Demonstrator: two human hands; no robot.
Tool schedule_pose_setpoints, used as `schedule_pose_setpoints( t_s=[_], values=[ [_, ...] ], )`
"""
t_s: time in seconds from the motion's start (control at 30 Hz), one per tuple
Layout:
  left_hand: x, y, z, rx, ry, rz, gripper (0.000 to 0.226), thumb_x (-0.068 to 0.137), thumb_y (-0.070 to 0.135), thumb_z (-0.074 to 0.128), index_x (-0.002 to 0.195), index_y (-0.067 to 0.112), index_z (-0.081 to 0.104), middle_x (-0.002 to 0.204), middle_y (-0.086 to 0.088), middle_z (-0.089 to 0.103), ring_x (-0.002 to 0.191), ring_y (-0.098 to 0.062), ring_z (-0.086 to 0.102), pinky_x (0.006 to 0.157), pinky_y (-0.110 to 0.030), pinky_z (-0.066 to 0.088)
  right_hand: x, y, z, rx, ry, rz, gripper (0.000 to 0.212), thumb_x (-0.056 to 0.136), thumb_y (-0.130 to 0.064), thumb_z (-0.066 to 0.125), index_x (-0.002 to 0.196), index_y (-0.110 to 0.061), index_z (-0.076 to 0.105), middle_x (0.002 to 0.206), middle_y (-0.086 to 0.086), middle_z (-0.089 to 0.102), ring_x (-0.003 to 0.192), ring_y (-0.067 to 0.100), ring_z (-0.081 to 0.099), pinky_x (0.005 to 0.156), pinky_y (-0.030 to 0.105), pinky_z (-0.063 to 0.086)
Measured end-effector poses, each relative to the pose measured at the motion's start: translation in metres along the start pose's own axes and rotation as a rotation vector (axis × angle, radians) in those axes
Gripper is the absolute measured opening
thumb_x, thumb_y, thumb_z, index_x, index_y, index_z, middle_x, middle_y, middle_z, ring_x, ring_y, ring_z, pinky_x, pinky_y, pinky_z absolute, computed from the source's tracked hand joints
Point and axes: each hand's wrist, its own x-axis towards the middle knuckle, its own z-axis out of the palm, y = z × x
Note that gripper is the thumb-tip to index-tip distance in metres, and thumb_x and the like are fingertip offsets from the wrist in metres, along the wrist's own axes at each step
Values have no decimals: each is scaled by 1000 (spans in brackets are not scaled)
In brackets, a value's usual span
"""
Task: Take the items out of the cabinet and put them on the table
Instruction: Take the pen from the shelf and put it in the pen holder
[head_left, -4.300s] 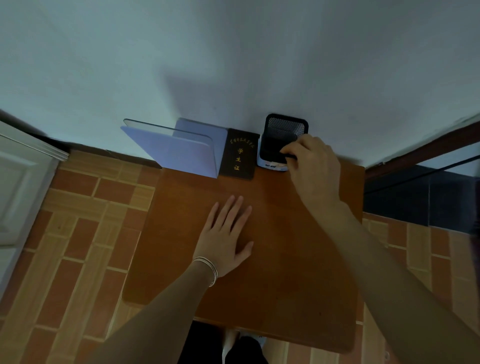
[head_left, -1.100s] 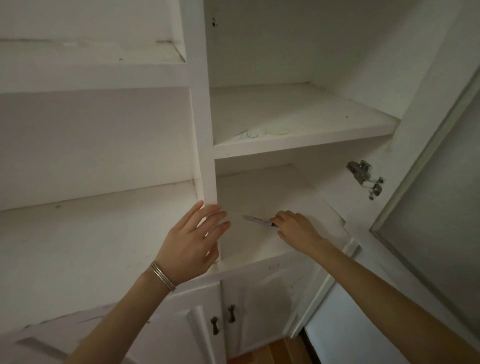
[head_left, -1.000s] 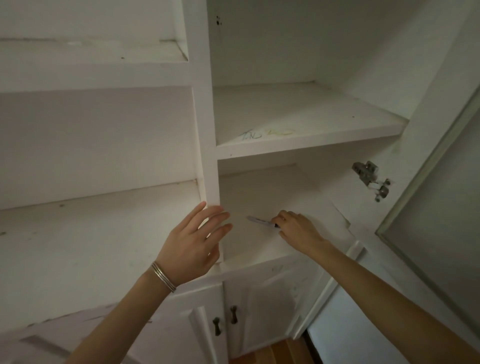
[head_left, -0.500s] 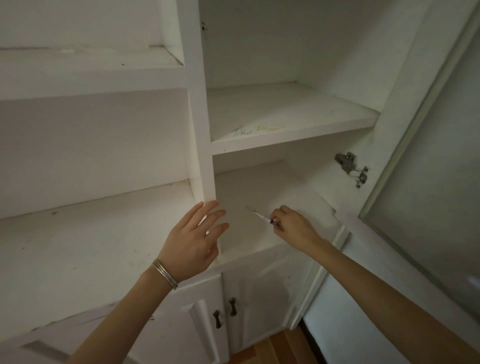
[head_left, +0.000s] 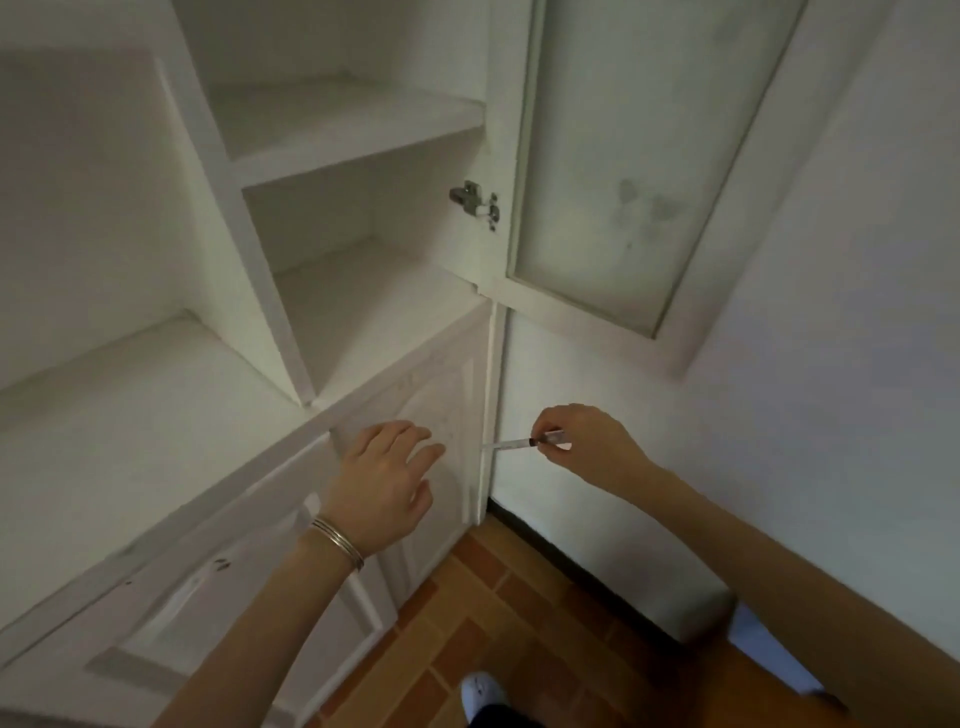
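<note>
Furthest left of the left hand: white cabinet, open shelves stepped up and away from it.

Left hand: open, fingers loosely spread and slightly bent, nothing held. Hangs just in front of the lower cabinet door, no contact visible. Thin metal bangles at the wrist.

Next rightward, in the gap between the two hands: pen, clear of the cabinet and held in the air.
- Long axis close to level, running left to right.
- Free tip aimed at the left hand, near its fingertips but not touching.
- Other end buried in the right hand.
- Appearance: very slim, with a pale or see-through barrel, a short dark band where the grip begins, and a hint of reddish colour under the fingers.
- Too small and soft in focus to confirm cap or nib. Taken for a pen on shape alone.

Right hand: closed in a fingertip pinch on the pen's right end, between thumb and curled fingers. No other load. Sole hand on the pen; no handover judged necessary.

Above and right of the right hand: frosted-glass cabinet door swung open, metal hinge at its left edge. Below both hands: terracotta floor tiles.

Table: not in view. Judged next requirement: a turn away from the cabinet, pen level in the pinch and clear of the open door's lower corner.
</note>
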Motion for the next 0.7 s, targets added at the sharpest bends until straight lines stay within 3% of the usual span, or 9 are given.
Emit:
schedule_pose_setpoints(
  t_s=[0.13, 0.23, 0.37, 0.47, 0.57, 0.7],
  values=[
    [-16, 69, 12, -113, -94, 116, 44, 76, 32, 41, 105, 16, 69, 106, -6, 67, 100, -28, 61, 86, -39, 46, -103, 14, -14, -26, -31, 186, 6, 82, -16, 65, 86, -19, 66, 82, -3, 66, 78, 14, 59, 68, 28, 48],
    [-20, 118, 17, -173, -130, 243, 44, 75, 32, 42, 104, 17, 70, 104, -6, 68, 99, -28, 62, 84, -42, 50, -171, 26, -27, 0, -20, 352, 10, 83, -15, 65, 92, -16, 66, 87, -1, 68, 79, 12, 61, 67, 22, 43],
    [-18, 176, 23, -227, -145, 358, 35, 67, 23, 67, 102, 17, 70, 105, -6, 68, 99, -29, 63, 82, -42, 51, -244, 45, -40, 1, -3, 550, 11, 83, -14, 65, 94, -13, 64, 88, 1, 66, 79, 14, 61, 67, 25, 47],
    [-18, 221, 28, -278, -141, 434, 34, 64, 19, 73, 99, 18, 71, 104, -6, 68, 99, -29, 63, 80, -42, 52, -295, 61, -47, 0, 37, 613, 6, 84, -11, 63, 89, -8, 63, 90, 6, 65, 74, 11, 56, 66, 21, 44],
    [-17, 260, 35, -307, -153, 506, 38, 62, 18, 77, 100, 18, 70, 105, -5, 67, 101, -28, 62, 81, -41, 51, -342, 83, -54, -31, 56, 640, 5, 86, -7, 60, 91, -7, 63, 92, 10, 61, 81, 21, 58, 72, 30, 48],
    [-9, 314, 42, -317, -172, 526, 38, 60, 17, 78, 97, 17, 70, 103, -6, 67, 101, -29, 61, 80, -41, 51, -395, 118, -63, -25, 117, 715, 8, 89, -10, 58, 94, -14, 61, 98, 5, 58, 84, 18, 58, 76, 33, 51]
  ],
)
